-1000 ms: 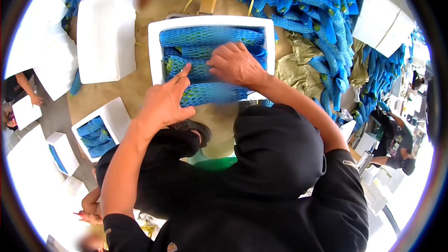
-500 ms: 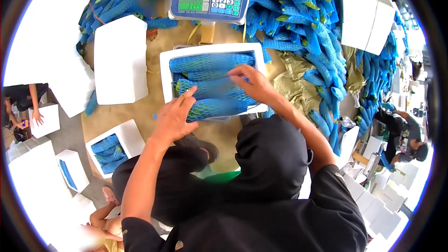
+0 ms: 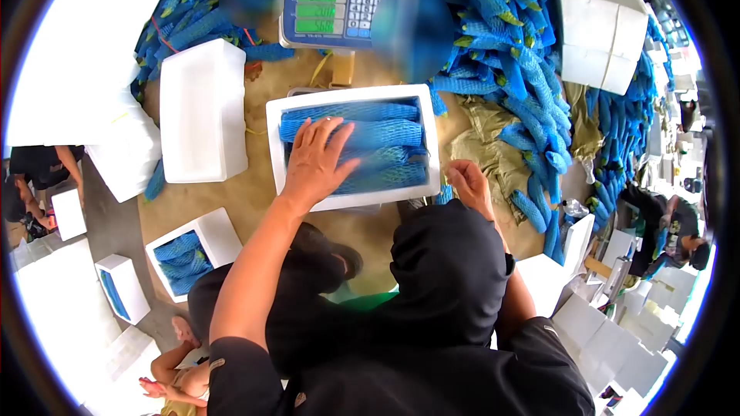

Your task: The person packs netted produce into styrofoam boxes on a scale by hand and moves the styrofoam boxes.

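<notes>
My left hand [image 3: 314, 158] lies with fingers spread over long produce pieces in blue mesh sleeves [image 3: 385, 132], which fill a white foam box [image 3: 275, 139]. Green shows through some of the mesh. My right hand [image 3: 470, 183] is just outside the box's right side, its fingers curled in; whether anything is between them is hidden. Behind the box stands a weighing scale with a blue display panel [image 3: 324, 11] and lit green readouts. A blur covers the right part of that panel.
An empty white foam box [image 3: 202, 112] stands to the left, and a smaller one holding blue-sleeved pieces [image 3: 181, 262] is nearer me. A large heap of blue-sleeved produce [image 3: 501, 38] spreads behind and right. Other people [image 3: 671, 231] are at both sides.
My right hand has left the produce and moved right and nearer to me, outside the box. My left hand has moved farther over the pieces. The scale's digits have changed.
</notes>
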Motion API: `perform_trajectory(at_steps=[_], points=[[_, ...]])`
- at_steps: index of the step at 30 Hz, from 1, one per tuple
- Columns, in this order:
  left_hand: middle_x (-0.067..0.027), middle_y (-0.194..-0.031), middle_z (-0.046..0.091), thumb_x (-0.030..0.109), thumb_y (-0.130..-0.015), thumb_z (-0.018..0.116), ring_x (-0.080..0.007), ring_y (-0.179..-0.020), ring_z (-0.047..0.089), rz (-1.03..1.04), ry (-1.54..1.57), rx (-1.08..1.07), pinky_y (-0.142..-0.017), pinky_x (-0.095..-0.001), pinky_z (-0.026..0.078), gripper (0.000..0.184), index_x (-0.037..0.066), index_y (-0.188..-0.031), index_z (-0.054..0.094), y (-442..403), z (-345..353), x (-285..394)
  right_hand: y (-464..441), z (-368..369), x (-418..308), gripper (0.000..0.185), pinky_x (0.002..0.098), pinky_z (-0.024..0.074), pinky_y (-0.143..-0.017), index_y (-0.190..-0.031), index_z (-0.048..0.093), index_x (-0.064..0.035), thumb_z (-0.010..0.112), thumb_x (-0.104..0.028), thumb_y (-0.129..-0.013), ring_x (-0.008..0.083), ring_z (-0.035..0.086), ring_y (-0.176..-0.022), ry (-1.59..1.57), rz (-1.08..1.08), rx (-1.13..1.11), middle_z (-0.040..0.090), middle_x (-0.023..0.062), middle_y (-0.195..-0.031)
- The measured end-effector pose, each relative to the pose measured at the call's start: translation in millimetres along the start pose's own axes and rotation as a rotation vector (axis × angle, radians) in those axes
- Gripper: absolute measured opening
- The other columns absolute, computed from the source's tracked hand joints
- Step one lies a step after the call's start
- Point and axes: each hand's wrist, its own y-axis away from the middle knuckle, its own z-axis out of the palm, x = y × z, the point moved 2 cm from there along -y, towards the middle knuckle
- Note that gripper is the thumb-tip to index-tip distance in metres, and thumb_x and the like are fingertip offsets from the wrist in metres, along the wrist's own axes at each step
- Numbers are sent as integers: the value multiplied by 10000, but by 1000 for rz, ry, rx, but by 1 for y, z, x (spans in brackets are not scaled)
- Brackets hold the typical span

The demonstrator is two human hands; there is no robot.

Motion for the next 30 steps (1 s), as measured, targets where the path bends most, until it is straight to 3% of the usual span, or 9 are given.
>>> perform_trajectory(at_steps=[7, 11, 12, 16, 25, 30], points=[[-100, -1599, 455, 337, -902, 826, -358, -1515, 418, -46, 25, -29, -1298, -573, 295, 829, 176, -1627, 458, 17, 10, -1, 15, 3, 26, 270, 277, 513, -871, -1267, 673, 6, 643, -190, -1084, 126, 641, -946, 1, 194, -16, 718, 33, -1011], [-110, -1641, 449, 287, -896, 834, -348, -1523, 422, -74, 23, -107, -1307, -554, 272, 833, 150, -1626, 457, -6, -7, 4, 21, 0, 40, 266, 275, 521, -820, -1253, 691, 7, 660, -187, -1075, 130, 643, -917, 65, 207, -66, 734, 39, -1016], [-115, -1651, 446, 281, -899, 830, -351, -1521, 427, -79, 4, -120, -1308, -556, 266, 826, 137, -1623, 459, -8, -12, 7, 26, -3, 33, 308, 300, 528, -823, -1257, 689, -7, 701, -243, -1060, 125, 644, -911, 23, 208, -48, 721, 52, -993], [-125, -1628, 488, 256, -935, 782, -356, -1492, 478, -80, 177, -10, -1302, -578, 273, 718, 99, -1580, 510, 5, -31, 37, 49, -32, 99, 334, 317, 539, -850, -1285, 675, 2, 689, -249, -1066, 149, 660, -942, 114, 228, -41, 733, 81, -1030], [-111, -1567, 532, 247, -921, 793, -341, -1414, 539, -155, 236, -63, -1279, -555, 323, 638, 127, -1511, 581, 38, -9, 86, 118, -67, 225, 376, 369, 578, -929, -1319, 667, 8, 679, -273, -1070, 255, 744, -1058, 149, 481, -80, 782, 200, -1130], [-115, -1596, 525, 221, -925, 795, -349, -1457, 513, -170, 246, -70, -1280, -567, 318, 654, 111, -1529, 570, 38, -5, 100, 154, -74, 262, 425, 371, 598, -855, -1309, 681, 8, 703, -318, -1038, 259, 761, -980, 254, 583, -61, 784, 188, -1105]])
